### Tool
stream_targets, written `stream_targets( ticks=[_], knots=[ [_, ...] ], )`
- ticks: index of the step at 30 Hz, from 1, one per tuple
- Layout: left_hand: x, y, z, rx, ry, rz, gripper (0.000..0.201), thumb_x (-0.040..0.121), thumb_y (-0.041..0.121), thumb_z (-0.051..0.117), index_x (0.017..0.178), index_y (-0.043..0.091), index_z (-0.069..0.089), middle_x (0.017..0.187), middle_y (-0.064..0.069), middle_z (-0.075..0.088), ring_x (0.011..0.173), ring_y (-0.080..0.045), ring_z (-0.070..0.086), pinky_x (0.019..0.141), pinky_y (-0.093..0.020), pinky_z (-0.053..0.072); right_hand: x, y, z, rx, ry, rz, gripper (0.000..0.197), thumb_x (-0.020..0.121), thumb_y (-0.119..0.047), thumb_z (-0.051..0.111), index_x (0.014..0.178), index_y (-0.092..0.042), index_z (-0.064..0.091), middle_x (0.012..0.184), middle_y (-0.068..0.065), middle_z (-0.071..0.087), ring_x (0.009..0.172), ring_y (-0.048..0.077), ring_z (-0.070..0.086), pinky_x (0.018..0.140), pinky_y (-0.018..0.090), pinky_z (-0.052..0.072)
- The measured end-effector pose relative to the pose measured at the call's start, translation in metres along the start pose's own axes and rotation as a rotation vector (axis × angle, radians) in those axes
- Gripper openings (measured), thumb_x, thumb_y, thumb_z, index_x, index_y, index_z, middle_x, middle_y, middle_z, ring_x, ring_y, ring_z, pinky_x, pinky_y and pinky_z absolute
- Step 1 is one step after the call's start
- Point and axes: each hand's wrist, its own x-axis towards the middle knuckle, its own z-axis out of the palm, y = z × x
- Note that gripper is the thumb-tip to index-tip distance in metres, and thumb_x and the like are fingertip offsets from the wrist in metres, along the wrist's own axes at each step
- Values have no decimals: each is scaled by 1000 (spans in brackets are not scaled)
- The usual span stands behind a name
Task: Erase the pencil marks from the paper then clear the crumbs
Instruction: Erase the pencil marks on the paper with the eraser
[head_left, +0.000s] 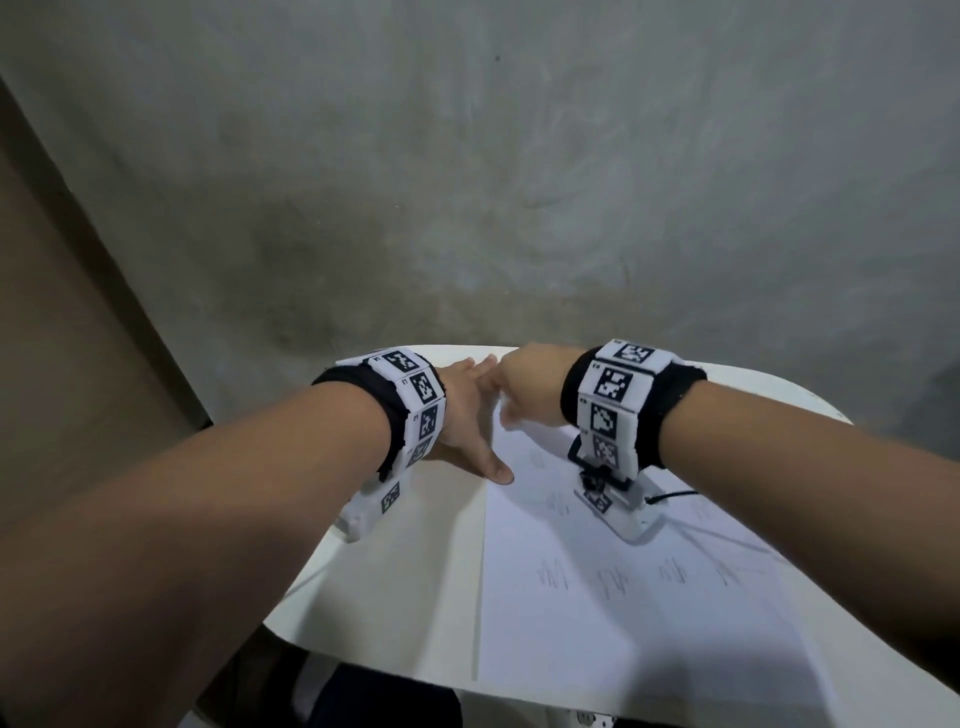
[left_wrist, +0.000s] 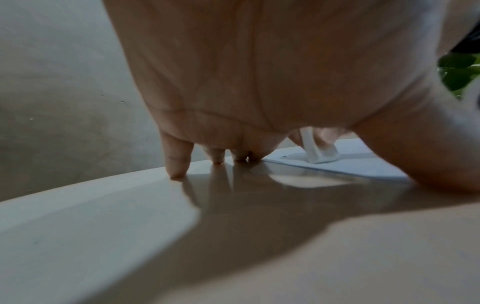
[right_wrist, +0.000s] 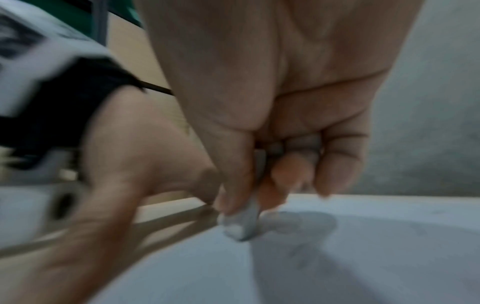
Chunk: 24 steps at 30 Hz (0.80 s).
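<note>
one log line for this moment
right hand: rubbing eraser on paper | left hand: flat on table

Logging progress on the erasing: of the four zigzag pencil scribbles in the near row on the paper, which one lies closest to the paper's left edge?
The leftmost scribble, on the person's left of the row; the other three run off to its right.

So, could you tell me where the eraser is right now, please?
The eraser is pinched in the right hand, its tip on the far left part of the paper, beside the left hand's fingertips.
</note>
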Motion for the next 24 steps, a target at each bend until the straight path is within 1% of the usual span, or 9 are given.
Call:
stream_targets(
  ticks=[3,6,8,11,13,16,20,21,24],
  knots=[
    [2,0,0,32,6,25,133,66,72,72,155,21,-12,164,3,-9,151,-17,-2,120,-43,14,0,4,-8,-6,-15,86,26,85,-24,62,107,-9,67,87,3,71,86,25,67,74,28,51],
    [-4,5,0,-11,29,-22,122,71,63,74,156,25,-5,164,6,0,149,-18,12,116,-37,20,-3,-6,-6,-94,-23,16,27,88,-23,60,113,-13,64,88,1,65,83,22,62,66,24,44],
    [-3,4,0,-18,27,-8,124,68,66,75,156,27,-3,164,6,-3,150,-18,7,117,-39,18,-4,-5,-5,-78,-90,12,29,90,-23,59,117,-14,61,86,0,63,83,20,59,68,24,43],
    [3,1,1,28,0,19,134,64,72,73,155,22,-11,163,5,-10,150,-17,-4,120,-45,14,-2,2,-9,-107,-81,89,29,90,-22,58,116,-9,62,95,1,67,83,20,58,57,23,39],
    [0,3,0,13,13,9,130,66,68,74,156,24,-8,163,5,-7,150,-18,2,119,-42,16,-2,-4,-7,-154,-78,64,30,90,-24,59,118,-14,61,104,-1,69,92,20,62,64,24,42],
    [-2,4,-1,26,12,24,127,68,68,73,156,25,-8,163,3,-11,151,-18,-4,120,-43,13,-5,-3,-7,-115,-137,51,27,90,-23,58,114,-11,63,85,-2,68,83,18,60,59,25,41],
    [1,3,0,39,0,34,129,68,69,72,155,24,-13,163,2,-14,150,-18,-10,121,-47,9,-5,3,-8,-109,-71,77,28,88,-21,58,114,-10,63,94,0,70,84,20,61,66,25,44],
    [-1,4,-1,30,7,39,126,69,67,73,155,28,-11,163,2,-12,150,-19,-9,120,-46,10,-6,0,-6,-119,-73,43,25,88,-20,58,112,-13,63,87,-2,68,85,20,61,68,25,44],
    [-2,4,-1,48,6,53,125,71,67,71,155,25,-11,163,1,-15,150,-18,-10,119,-42,7,-7,5,-3,-21,-122,26,6,88,-19,61,83,-18,59,62,-8,57,76,19,58,58,22,39]
  ],
)
